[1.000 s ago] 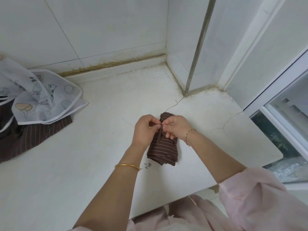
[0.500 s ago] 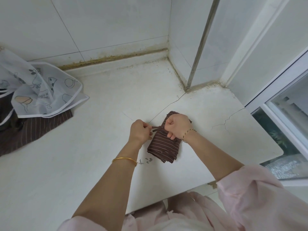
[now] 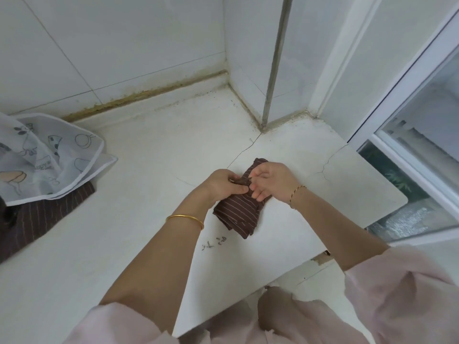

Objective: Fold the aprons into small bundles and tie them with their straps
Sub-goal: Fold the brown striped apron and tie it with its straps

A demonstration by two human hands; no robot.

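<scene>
Hands meet over the brown striped bundle (image 3: 236, 214), which lies on the white counter (image 3: 124, 256) near its front edge, in front of the corner where the tiled wall (image 3: 124, 45) steps out. My left hand (image 3: 219, 186) has its fingers curled in, pinching the thin brown strap (image 3: 242, 182) at the top of the bundle. My right hand (image 3: 270, 181) pinches the same strap from the other side between thumb and forefinger. Its other fingers hang half curled and touch the folded cloth below.

Both hands cover the upper part of the bundle, so I cannot tell how the strap runs beneath them or whether a knot is made. Only the lower folded end and a small tip at the top show.

A gold bangle (image 3: 185, 218) sits on my left wrist and a thin bracelet (image 3: 296, 192) on my right. Dark scribbled marks (image 3: 214, 243) lie on the counter just beside the bundle's lower end. A crack (image 3: 244, 150) runs from the wall corner toward my hands.

Well apart at the far left, a translucent printed apron (image 3: 49, 157) lies crumpled on top of another brown striped apron (image 3: 44, 214), both cut off by the edge of view. A metal strip (image 3: 275, 58) climbs the wall corner, and a white window frame (image 3: 409, 95) stands to the right.
</scene>
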